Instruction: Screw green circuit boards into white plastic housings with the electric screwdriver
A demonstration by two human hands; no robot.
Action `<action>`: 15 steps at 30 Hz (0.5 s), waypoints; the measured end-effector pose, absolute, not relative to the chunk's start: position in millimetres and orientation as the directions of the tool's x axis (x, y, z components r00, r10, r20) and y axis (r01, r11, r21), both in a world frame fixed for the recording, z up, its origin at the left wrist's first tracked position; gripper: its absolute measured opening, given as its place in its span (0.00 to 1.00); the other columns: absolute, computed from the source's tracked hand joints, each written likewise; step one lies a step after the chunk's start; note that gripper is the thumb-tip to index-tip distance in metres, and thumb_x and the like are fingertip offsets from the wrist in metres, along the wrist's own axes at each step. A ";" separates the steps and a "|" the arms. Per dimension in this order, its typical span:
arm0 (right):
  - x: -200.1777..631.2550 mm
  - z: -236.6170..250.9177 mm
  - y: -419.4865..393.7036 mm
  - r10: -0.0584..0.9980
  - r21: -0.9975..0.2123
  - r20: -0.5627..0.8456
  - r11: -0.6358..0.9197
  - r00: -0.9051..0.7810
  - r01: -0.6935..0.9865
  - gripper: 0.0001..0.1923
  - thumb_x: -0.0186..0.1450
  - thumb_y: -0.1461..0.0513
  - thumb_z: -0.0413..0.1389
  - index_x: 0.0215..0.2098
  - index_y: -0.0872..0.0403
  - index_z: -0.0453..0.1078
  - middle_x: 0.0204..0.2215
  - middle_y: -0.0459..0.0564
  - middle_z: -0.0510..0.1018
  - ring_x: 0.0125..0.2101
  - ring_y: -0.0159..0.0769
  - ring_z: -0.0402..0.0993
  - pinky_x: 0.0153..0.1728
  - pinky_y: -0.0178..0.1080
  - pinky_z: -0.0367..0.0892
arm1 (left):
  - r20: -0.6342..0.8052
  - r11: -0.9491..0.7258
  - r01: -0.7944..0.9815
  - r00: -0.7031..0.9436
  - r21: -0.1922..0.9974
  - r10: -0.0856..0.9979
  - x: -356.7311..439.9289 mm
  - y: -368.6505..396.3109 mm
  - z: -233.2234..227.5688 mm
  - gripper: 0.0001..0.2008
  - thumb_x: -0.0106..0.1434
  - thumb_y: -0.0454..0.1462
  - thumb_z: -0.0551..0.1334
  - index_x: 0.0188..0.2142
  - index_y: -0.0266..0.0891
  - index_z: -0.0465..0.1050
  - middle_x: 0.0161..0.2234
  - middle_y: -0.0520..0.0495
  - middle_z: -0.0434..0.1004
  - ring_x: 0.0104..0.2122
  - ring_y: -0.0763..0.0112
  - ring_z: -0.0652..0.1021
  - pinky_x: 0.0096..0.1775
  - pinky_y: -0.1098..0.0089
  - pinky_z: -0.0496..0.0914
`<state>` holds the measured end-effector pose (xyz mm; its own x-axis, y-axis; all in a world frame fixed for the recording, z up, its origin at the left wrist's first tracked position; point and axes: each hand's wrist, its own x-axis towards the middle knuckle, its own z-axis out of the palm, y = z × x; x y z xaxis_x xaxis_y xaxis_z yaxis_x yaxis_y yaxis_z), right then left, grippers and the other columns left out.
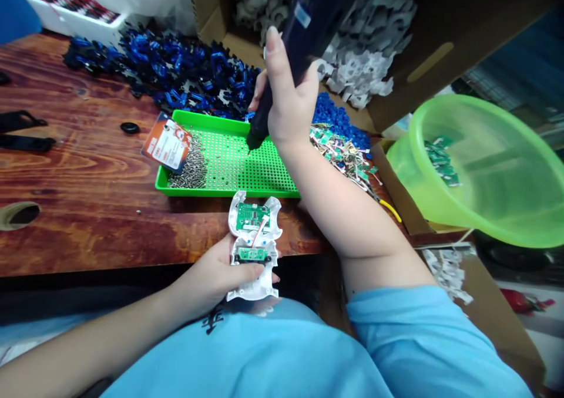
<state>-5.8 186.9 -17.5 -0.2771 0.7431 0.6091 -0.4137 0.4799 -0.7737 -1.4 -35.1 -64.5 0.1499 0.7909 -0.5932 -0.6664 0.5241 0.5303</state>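
Observation:
My left hand (229,269) grips an opened white plastic housing (264,283), held at the table's front edge with its thumb on the lower half. A green circuit board (254,217) sits in the upper half and a smaller board (252,253) in the lower one, joined by thin wires. Wrapped round a dark electric screwdriver (304,40), my right hand (288,93) holds it tilted, tip down, above a green perforated tray (238,191). Many small screws (191,166) are heaped at the tray's left end, beside an orange and white card (168,142).
Blue and black parts (176,72) lie piled behind the tray. A cardboard box (440,46) of white parts stands at the back. To the right are loose wired boards (348,157) and a yellow-green basin (497,151). A round hole (22,216) pierces the wooden table (88,210).

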 end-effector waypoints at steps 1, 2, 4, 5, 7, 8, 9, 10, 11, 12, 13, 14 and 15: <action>-7.0 -19.1 187.2 0.752 -0.780 0.600 0.476 -0.272 -0.406 0.09 0.65 0.56 0.55 0.31 0.48 0.58 0.16 0.36 0.61 0.13 0.27 0.61 0.14 0.34 0.58 | -0.594 0.529 -0.663 0.154 0.530 0.789 -1.8 -35.3 -64.7 0.23 0.48 0.31 0.73 0.45 0.38 0.75 0.35 0.46 0.83 0.32 0.60 0.83 0.33 0.67 0.77; -7.4 -20.1 187.0 0.760 -0.788 0.592 0.476 -0.268 -0.390 0.10 0.65 0.55 0.56 0.31 0.48 0.58 0.16 0.36 0.61 0.13 0.27 0.61 0.14 0.35 0.58 | -0.598 0.535 -0.658 0.158 0.530 0.786 -2.1 -35.3 -64.9 0.22 0.48 0.31 0.73 0.44 0.38 0.75 0.35 0.46 0.83 0.33 0.60 0.83 0.33 0.67 0.77; -6.2 -20.7 185.5 0.768 -0.802 0.581 0.485 -0.269 -0.348 0.13 0.63 0.50 0.56 0.32 0.47 0.58 0.18 0.37 0.62 0.15 0.28 0.61 0.15 0.35 0.60 | -0.608 0.548 -0.648 0.161 0.529 0.777 -2.5 -35.2 -65.0 0.21 0.48 0.32 0.73 0.43 0.38 0.75 0.35 0.45 0.83 0.33 0.59 0.83 0.34 0.65 0.77; -5.1 -20.3 184.4 0.767 -0.810 0.576 0.489 -0.282 -0.323 0.16 0.62 0.48 0.56 0.33 0.47 0.57 0.19 0.38 0.63 0.15 0.28 0.62 0.16 0.35 0.61 | -0.611 0.552 -0.645 0.161 0.529 0.775 -2.6 -35.1 -65.1 0.20 0.49 0.32 0.73 0.43 0.38 0.74 0.35 0.45 0.83 0.34 0.58 0.83 0.34 0.65 0.77; -2.5 -18.7 182.2 0.765 -0.823 0.563 0.488 -0.311 -0.290 0.19 0.61 0.45 0.56 0.33 0.46 0.56 0.19 0.38 0.63 0.16 0.29 0.63 0.17 0.35 0.62 | -0.612 0.555 -0.640 0.163 0.531 0.774 -2.8 -34.8 -65.4 0.20 0.49 0.32 0.73 0.43 0.38 0.74 0.35 0.45 0.83 0.34 0.57 0.83 0.35 0.64 0.77; -1.4 -17.9 181.2 0.767 -0.829 0.555 0.480 -0.322 -0.287 0.19 0.61 0.44 0.56 0.33 0.46 0.55 0.19 0.38 0.62 0.16 0.30 0.63 0.17 0.35 0.62 | -0.611 0.560 -0.637 0.170 0.531 0.773 -2.9 -34.8 -65.5 0.20 0.49 0.32 0.72 0.42 0.38 0.74 0.35 0.45 0.83 0.35 0.56 0.83 0.35 0.63 0.77; -0.5 -17.2 180.3 0.770 -0.834 0.547 0.469 -0.329 -0.290 0.19 0.61 0.45 0.56 0.33 0.46 0.56 0.18 0.37 0.61 0.16 0.30 0.63 0.17 0.35 0.62 | -0.611 0.567 -0.632 0.180 0.529 0.771 -3.0 -34.7 -65.6 0.19 0.49 0.33 0.72 0.42 0.38 0.74 0.35 0.45 0.83 0.35 0.56 0.83 0.35 0.63 0.78; 0.0 -16.7 179.7 0.772 -0.837 0.541 0.457 -0.333 -0.301 0.19 0.60 0.45 0.57 0.33 0.46 0.56 0.17 0.37 0.60 0.16 0.30 0.62 0.17 0.35 0.62 | -0.611 0.574 -0.627 0.192 0.526 0.768 -3.0 -34.7 -65.6 0.19 0.50 0.33 0.72 0.42 0.38 0.74 0.34 0.44 0.83 0.35 0.56 0.83 0.34 0.63 0.78; 0.2 -16.5 179.2 0.773 -0.836 0.539 0.446 -0.334 -0.318 0.19 0.60 0.46 0.58 0.33 0.46 0.56 0.17 0.37 0.60 0.16 0.30 0.62 0.17 0.35 0.62 | -0.610 0.580 -0.624 0.201 0.524 0.767 -3.0 -34.7 -65.6 0.18 0.50 0.33 0.72 0.42 0.37 0.74 0.34 0.44 0.83 0.34 0.56 0.83 0.34 0.63 0.78; 0.2 -16.5 179.0 0.772 -0.832 0.543 0.441 -0.331 -0.337 0.19 0.59 0.46 0.59 0.33 0.46 0.56 0.17 0.37 0.60 0.15 0.30 0.62 0.17 0.35 0.61 | -0.609 0.582 -0.623 0.206 0.522 0.766 -2.9 -34.7 -65.4 0.18 0.50 0.34 0.72 0.42 0.37 0.74 0.33 0.44 0.84 0.34 0.57 0.83 0.34 0.63 0.78; -0.1 -16.8 179.1 0.769 -0.825 0.550 0.440 -0.326 -0.354 0.19 0.59 0.47 0.60 0.33 0.46 0.57 0.17 0.37 0.61 0.15 0.30 0.62 0.16 0.36 0.61 | -0.607 0.579 -0.626 0.204 0.522 0.768 -2.8 -34.7 -65.0 0.18 0.51 0.34 0.72 0.42 0.37 0.73 0.33 0.44 0.84 0.33 0.57 0.84 0.34 0.63 0.78; -0.5 -17.2 179.4 0.767 -0.818 0.558 0.444 -0.318 -0.366 0.19 0.58 0.47 0.60 0.33 0.46 0.57 0.17 0.37 0.61 0.15 0.29 0.61 0.16 0.36 0.60 | -0.607 0.573 -0.631 0.197 0.522 0.770 -2.6 -34.6 -64.6 0.18 0.51 0.33 0.72 0.42 0.37 0.73 0.33 0.44 0.84 0.33 0.58 0.84 0.34 0.64 0.78; -0.9 -17.6 179.9 0.764 -0.813 0.564 0.448 -0.314 -0.371 0.19 0.58 0.47 0.60 0.32 0.46 0.57 0.17 0.37 0.61 0.15 0.29 0.61 0.16 0.36 0.60 | -0.609 0.567 -0.638 0.188 0.522 0.771 -2.4 -34.5 -64.0 0.19 0.50 0.33 0.72 0.42 0.37 0.73 0.33 0.45 0.84 0.33 0.58 0.84 0.34 0.64 0.78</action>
<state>-0.9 179.9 -17.6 -0.3141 0.7636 0.5642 -0.3707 0.4485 -0.8133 -2.4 -34.5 -64.0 0.1875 0.7708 -0.6088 -0.6375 0.5670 0.5216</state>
